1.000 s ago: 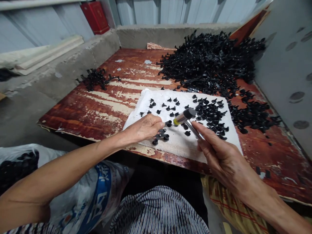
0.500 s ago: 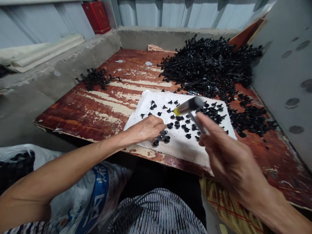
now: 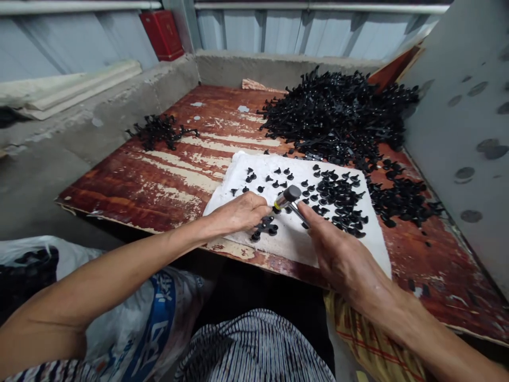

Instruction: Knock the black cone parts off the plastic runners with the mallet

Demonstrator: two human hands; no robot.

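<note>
My right hand (image 3: 332,233) is closed round the handle of a small mallet (image 3: 288,197) with a black-ended head and a yellow ring. The mallet's head is down at the fingertips of my left hand (image 3: 250,209). Those left fingers are pinched on a small black plastic part, mostly hidden by the fingers and the mallet. Just below them, a black bracket-like piece (image 3: 265,226) with round ends lies on the white cloth (image 3: 286,249). Several small black knob-like pieces (image 3: 344,193) are scattered over the cloth, thickest on its right side.
A big heap of black plastic parts (image 3: 334,111) covers the back right of the worn red table (image 3: 167,180). A smaller pile (image 3: 157,131) lies at the left. A grey panel (image 3: 465,138) borders the right side. White sacks (image 3: 159,318) stand below at the left.
The mallet has come down and left, from raised above the cloth to my left fingertips. My left hand stays in nearly the same spot. The view has shifted slightly.
</note>
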